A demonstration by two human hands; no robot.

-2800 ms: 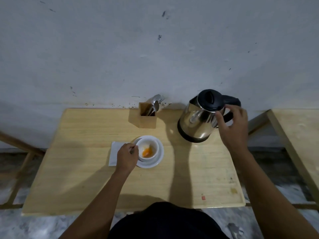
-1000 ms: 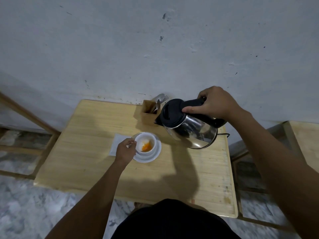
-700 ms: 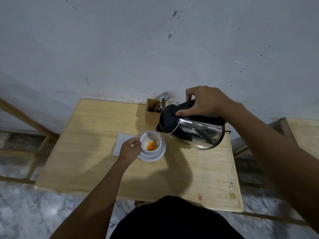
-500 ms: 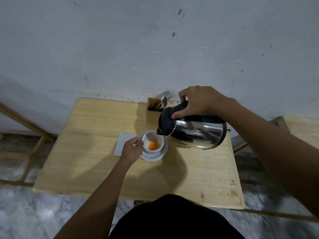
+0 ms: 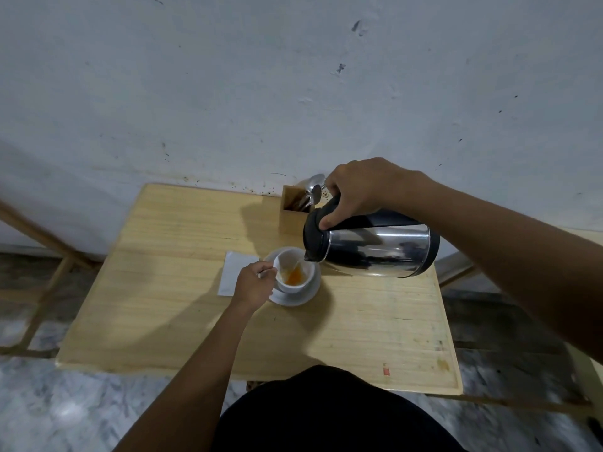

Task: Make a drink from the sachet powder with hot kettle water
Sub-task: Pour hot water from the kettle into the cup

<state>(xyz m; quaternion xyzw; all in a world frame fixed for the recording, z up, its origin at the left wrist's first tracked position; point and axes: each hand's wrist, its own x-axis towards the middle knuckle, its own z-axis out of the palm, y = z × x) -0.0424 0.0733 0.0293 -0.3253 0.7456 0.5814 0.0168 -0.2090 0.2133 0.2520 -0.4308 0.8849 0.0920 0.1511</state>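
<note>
A white cup [image 5: 303, 285] stands on a white saucer [image 5: 301, 296] in the middle of the wooden table [image 5: 169, 305]. Orange liquid and powder lie in the cup's bottom. My left hand [image 5: 253, 283] grips the cup's handle from the left. My right hand [image 5: 362, 189] holds the black handle of a steel kettle [image 5: 375, 247], which is tipped almost level with its spout over the cup's rim. A thin stream of water falls from the spout into the cup.
A white sachet or paper [image 5: 233, 272] lies flat just left of the saucer. A wooden holder [image 5: 293, 207] with metal spoons [image 5: 313, 187] stands at the table's back edge by the wall. A second table's edge [image 5: 587, 370] shows at the right.
My right hand lifted the kettle off the table, carried it left and tipped it further. Water now runs into the cup. My left hand has stayed on the cup's handle.
</note>
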